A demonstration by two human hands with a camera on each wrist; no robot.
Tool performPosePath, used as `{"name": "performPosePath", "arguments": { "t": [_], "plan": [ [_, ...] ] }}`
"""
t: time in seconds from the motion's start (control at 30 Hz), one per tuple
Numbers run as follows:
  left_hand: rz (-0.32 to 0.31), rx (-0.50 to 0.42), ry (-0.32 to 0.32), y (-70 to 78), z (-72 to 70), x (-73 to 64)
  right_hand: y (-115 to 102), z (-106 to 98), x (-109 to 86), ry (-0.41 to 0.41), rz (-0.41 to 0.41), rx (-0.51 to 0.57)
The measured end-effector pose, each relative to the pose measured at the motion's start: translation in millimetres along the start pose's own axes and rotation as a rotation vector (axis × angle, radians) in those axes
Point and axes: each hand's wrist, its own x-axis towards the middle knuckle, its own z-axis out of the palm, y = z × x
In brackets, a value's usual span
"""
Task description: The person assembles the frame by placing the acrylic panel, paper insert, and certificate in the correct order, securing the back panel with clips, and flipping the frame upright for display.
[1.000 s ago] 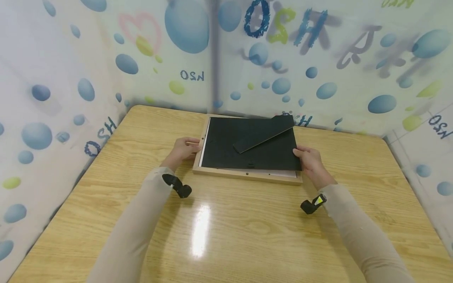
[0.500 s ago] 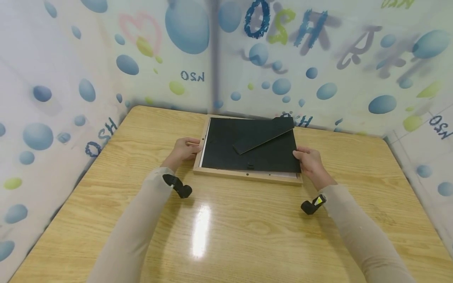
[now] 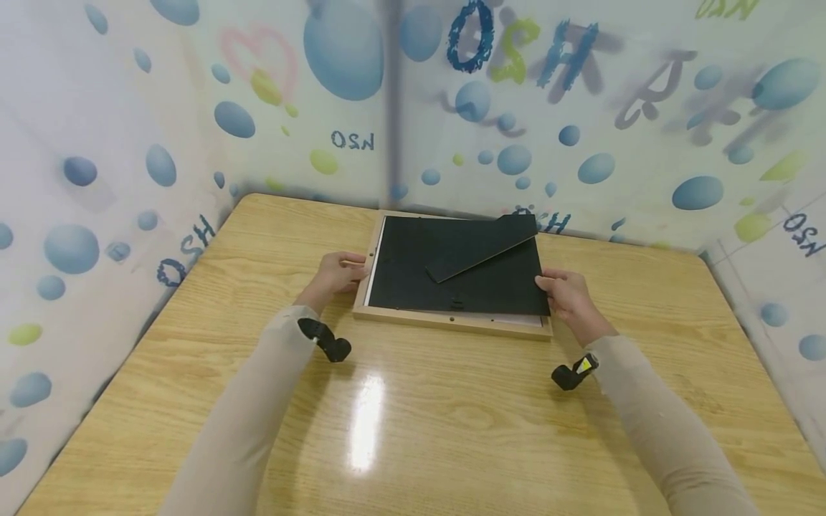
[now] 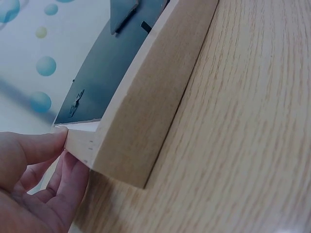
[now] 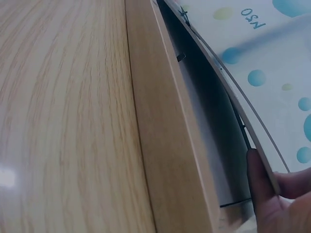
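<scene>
A wooden picture frame point(image 3: 419, 318) lies back side up on the table. Its black backing board point(image 3: 406, 258) carries a slanting black easel leg point(image 3: 490, 244). My left hand point(image 3: 332, 276) holds the frame's left side; the left wrist view shows the thumb on top of the frame's corner point(image 4: 80, 143) and fingers below. At the other end, my right hand point(image 3: 564, 294) pinches the board's right edge, raised above the frame. In the right wrist view the board point(image 5: 238, 104) bows upward, with a dark gap under it. A white strip point(image 3: 525, 320) shows along the near right inside edge.
The wooden table point(image 3: 464, 423) reaches a patterned wall point(image 3: 426, 107) just behind the frame. Black wrist cameras point(image 3: 332, 345) sit on both cuffs. Small dark metal tabs stick out along the frame's inner edge.
The backing board's right edge has sunk very slightly toward the frame. Both hands keep their holds, and the frame stays in place.
</scene>
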Motion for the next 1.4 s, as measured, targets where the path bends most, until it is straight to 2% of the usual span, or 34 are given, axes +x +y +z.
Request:
{"name": "performPosePath", "arguments": {
  "t": [0.17,0.43,0.97,1.4],
  "plan": [
    [-0.001,-0.009,-0.007,0.1,0.2,-1.6,1.3,1.1,0.4,0.011,-0.001,0.012],
    [-0.002,-0.021,-0.014,2.0,0.5,-3.9,-1.1,-1.0,-0.5,0.028,-0.016,0.095],
    [0.002,-0.034,-0.013,1.2,0.4,-2.8,-3.3,-2.1,2.3,0.039,0.008,0.076],
    [0.002,-0.027,-0.014,1.9,0.3,-4.6,-2.0,-1.2,3.7,0.038,0.028,0.128]
  ]
}}
